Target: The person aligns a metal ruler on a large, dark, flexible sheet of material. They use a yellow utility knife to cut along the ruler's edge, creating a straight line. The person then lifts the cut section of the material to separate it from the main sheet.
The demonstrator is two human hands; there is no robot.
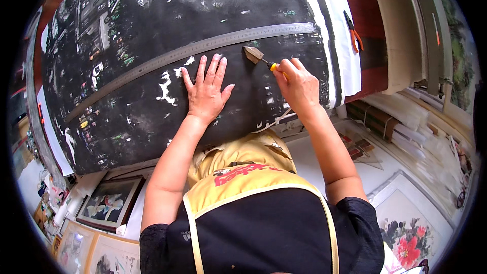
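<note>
We see the right hand (pixel 298 85) closed around the yellow handle of a small scraper (pixel 257 57), fingers wrapped tight. The blade end is brownish and wedge-shaped, pointing up-left, and sits just below the long metal ruler (pixel 203 49); we can't tell if blade and ruler actually touch. The scraper tip rests on or just over the big dark painting (pixel 152 30).

The left hand (pixel 207 90) holds nothing. It lies flat, palm down, fingers spread, pressed on the dark painting just left of the scraper blade, with fingertips near the ruler's lower edge.

The ruler lies diagonally across the painting, low at the left and rising to the right. The painting is mostly black with small coloured flecks and some white patches (pixel 166 87) just left of the left hand. It covers most of the red-brown table (pixel 365 0). A white border strip (pixel 324 35) runs along its right edge.

Farther right, orange-handled pliers (pixel 353 33) lie on a white sheet, well apart from both hands.

We see a yellow apron (pixel 243 172) over a black shirt below. On the floor lie a framed flower picture (pixel 109 203) at lower left and a red flower painting (pixel 408 233) at lower right. Rolled papers (pixel 406 122) are stacked at the right.
</note>
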